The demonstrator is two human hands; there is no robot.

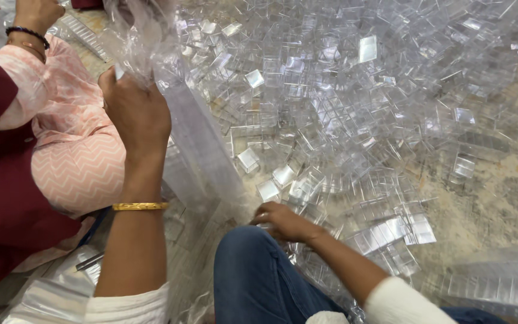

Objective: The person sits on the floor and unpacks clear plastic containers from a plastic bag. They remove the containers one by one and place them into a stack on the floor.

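My left hand [134, 108] is raised and grips the top of a clear plastic bag [202, 141] that holds a long stack of clear plastic boxes. A gold bangle [140, 206] sits on that wrist. My right hand [282, 221] reaches down past my blue-jeaned knee [253, 270] into a big heap of small clear plastic boxes [343, 108] on the floor. Its fingers are curled onto the boxes at the heap's near edge; whether it holds one I cannot tell.
Another person in pink and maroon clothes [61, 150] sits at the left, one hand [34, 15] at the top left corner. Flat plastic bags [55, 288] lie at the bottom left. A filled clear sleeve [499, 282] lies at the bottom right on the speckled floor [511, 198].
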